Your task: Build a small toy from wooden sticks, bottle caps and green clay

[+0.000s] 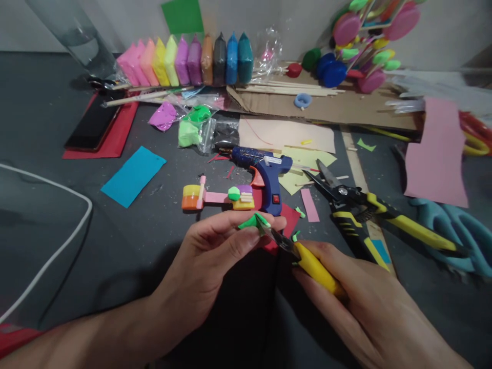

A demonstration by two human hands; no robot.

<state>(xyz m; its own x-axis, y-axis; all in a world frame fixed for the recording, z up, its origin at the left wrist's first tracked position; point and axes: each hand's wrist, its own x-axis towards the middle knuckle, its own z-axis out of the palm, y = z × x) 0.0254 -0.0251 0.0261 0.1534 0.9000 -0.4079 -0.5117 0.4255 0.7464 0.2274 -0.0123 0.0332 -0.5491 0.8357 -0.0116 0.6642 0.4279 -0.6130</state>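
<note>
My left hand pinches a small bright green piece, foam or paper, between thumb and fingers. My right hand grips yellow-handled cutters with a dark joint. Their metal tip meets the right end of the green piece; whether the jaws are closed on it I cannot tell. Just beyond my left fingers lies a small toy vehicle with yellow, orange and purple round parts and a pink bar. A blue glue gun rests beside it, partly over red paper.
Large black-and-yellow shears and teal scissors lie at right. Several coloured clay packs line the back, near cardboard with sticks. A phone, blue sheet and white cable are at left.
</note>
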